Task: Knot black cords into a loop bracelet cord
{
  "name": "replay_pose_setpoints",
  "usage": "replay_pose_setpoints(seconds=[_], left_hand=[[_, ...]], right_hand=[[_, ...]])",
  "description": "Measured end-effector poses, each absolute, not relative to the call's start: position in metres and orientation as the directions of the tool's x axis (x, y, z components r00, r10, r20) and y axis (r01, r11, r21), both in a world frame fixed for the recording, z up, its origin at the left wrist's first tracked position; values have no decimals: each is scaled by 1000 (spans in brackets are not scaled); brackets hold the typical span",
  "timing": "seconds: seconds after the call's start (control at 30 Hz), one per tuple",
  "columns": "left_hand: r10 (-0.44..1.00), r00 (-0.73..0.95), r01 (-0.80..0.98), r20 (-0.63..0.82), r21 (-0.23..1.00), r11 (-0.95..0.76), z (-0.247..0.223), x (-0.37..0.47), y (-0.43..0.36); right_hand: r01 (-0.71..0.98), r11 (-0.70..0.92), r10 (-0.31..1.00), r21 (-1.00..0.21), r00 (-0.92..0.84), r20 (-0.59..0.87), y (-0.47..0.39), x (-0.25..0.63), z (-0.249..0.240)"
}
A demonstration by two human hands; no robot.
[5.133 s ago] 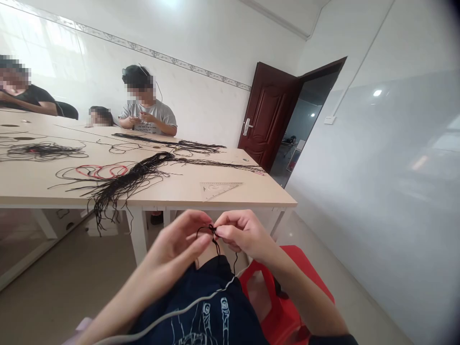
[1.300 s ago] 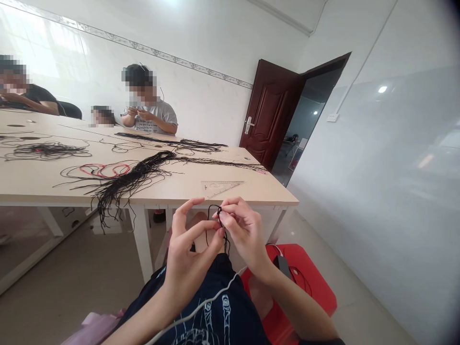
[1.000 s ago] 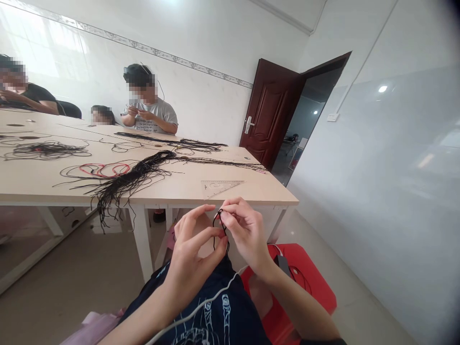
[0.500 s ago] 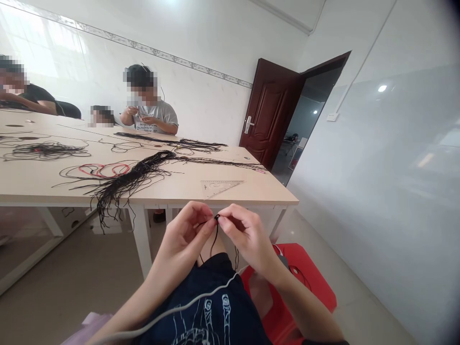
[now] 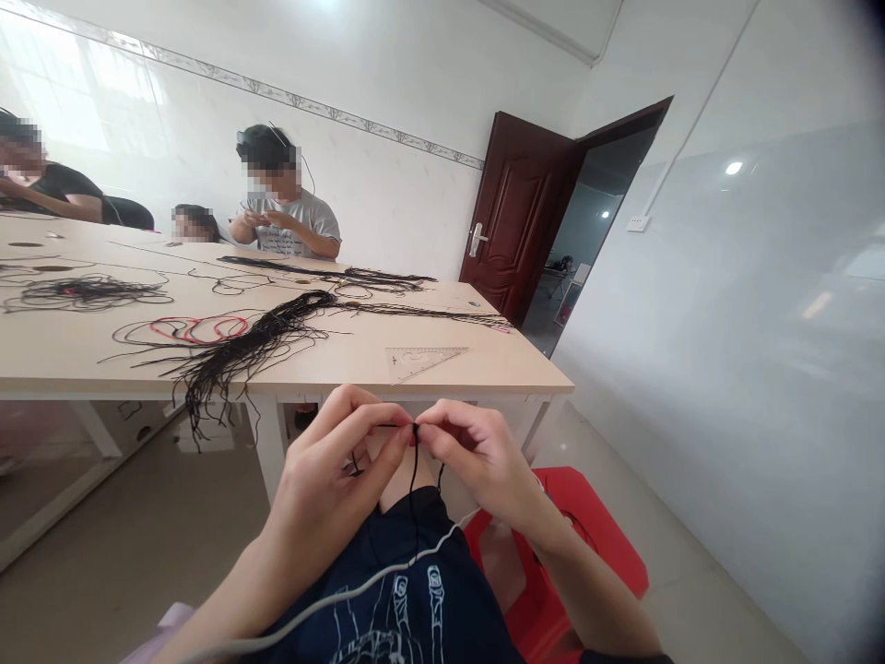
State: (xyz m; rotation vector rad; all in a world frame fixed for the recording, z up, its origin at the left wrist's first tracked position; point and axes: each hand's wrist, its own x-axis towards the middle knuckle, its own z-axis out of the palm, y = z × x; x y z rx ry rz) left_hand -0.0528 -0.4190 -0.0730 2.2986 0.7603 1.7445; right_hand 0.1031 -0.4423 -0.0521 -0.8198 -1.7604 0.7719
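While holding the cord over the lap, just off the near edge of the table, had brought both hands close together. Pinched the cord between thumb and forefinger of the left hand, and clamped likewise just beside with the right hand, catching the small knot in between. Closed the left hand, spread wide 1 s earlier beside an open loop, and lost that loop from view; judging by this, had gone from shaping to drawing snug. Could not tell how tight, for want of a clear view past the 2 pinches. Let 1 strand drop from the knot, pointing down toward the body, long axis near upright in the view and only slightly bowed. Led 1 more roughly level, leftward into the left hand. Left a short length showing below the right hand; could not tell where joined.
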Motion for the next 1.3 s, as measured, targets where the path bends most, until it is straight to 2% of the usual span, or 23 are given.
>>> replay_pose_setpoints(seconds=[0.33,0.7,0.8,1.1,1.3], left_hand=[[309,245,338,919,218,-916,-66,-57,-413],[176,363,375,915,29,-927,-53,-69,-412],[164,373,352,913,25,-936,-52,-69,-412],[241,295,366,925,123,-922,-52,-62,-417],[215,315,362,924,92,-928,-55,-60,-415]], right_hand=[[188,558,820,-809,-277,501,-446,105,-52],[184,605,782,-775,-319,535,-447,104,-49],[180,604,784,-777,-314,536,-447,103,-49],[169,577,808,-799,-263,527,-449,102,-49],[189,527,838,-828,-278,470,-450,102,-50]])
